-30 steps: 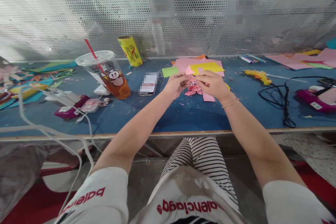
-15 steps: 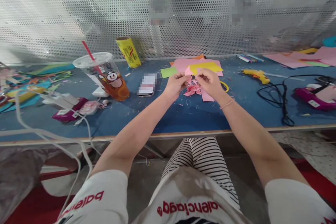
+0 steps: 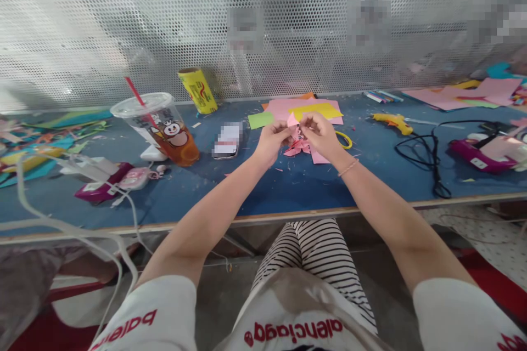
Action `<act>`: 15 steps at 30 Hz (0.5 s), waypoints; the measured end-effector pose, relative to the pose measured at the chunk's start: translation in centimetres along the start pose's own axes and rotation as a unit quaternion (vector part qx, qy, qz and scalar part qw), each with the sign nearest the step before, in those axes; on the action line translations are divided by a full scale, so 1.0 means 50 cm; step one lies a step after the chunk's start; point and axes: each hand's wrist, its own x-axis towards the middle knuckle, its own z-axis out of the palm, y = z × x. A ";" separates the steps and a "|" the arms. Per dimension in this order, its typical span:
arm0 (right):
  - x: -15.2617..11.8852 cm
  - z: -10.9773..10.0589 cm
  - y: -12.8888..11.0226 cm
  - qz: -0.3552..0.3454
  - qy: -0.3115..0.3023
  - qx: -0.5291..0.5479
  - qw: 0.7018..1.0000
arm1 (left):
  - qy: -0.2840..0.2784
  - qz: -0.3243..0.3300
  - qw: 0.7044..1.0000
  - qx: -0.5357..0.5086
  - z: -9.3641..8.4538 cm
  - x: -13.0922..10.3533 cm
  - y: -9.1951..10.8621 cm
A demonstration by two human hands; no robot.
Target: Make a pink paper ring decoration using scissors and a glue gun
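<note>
Between my two hands is a small piece of pink paper (image 3: pixel 292 120), raised above the blue table. My left hand (image 3: pixel 273 140) pinches it from the left with fingers closed. My right hand (image 3: pixel 318 132) has its fingers closed at the right side of the same piece. Just below the fingertips lie folded pink paper pieces (image 3: pixel 297 147), partly hidden by the hands. Behind them are a pink sheet (image 3: pixel 284 104), a yellow sheet (image 3: pixel 323 110) and a green sheet (image 3: pixel 260 119). Yellow-handled scissors (image 3: pixel 348 140) lie beside my right hand, mostly covered.
To the left stand a drink cup (image 3: pixel 173 134) with a red straw, a yellow roll (image 3: pixel 199 91) and a phone (image 3: pixel 227 141). A yellow glue gun (image 3: pixel 394 122) with a black cable lies right. Purple power strips (image 3: pixel 480 157) and white cables are at both sides.
The view has shifted slightly, so the table items sit a little lower and further left. Both hands stay together at the pink paper, with small finger movements.
</note>
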 end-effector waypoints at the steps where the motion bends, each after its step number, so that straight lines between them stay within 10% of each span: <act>1: 0.001 -0.001 0.002 -0.010 0.002 -0.006 1.000 | -0.007 -0.005 1.000 -0.011 -0.001 0.000 0.000; 15: 0.003 -0.028 0.010 -0.143 -0.038 -0.192 0.970 | -0.021 -0.065 0.996 -0.058 -0.004 0.001 0.006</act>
